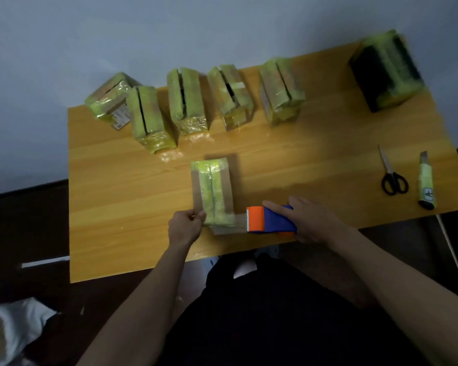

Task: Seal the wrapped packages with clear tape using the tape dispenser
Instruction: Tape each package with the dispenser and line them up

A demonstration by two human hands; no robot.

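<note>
A small cardboard package (212, 191) wrapped in yellow-green tape stands near the front middle of the wooden table (315, 159). My left hand (186, 225) pinches its near left corner. My right hand (312, 220) grips the blue and orange tape dispenser (270, 220), which sits just right of the package's near end. A strip of clear tape (239, 220) stretches from the dispenser's orange head onto the package.
Several more wrapped packages (185, 101) stand in a row along the table's back edge, and a larger dark one (386, 71) is at the back right. Black-handled scissors (391, 173) and a utility knife (425, 180) lie at the right. A white bag (13, 328) lies on the floor.
</note>
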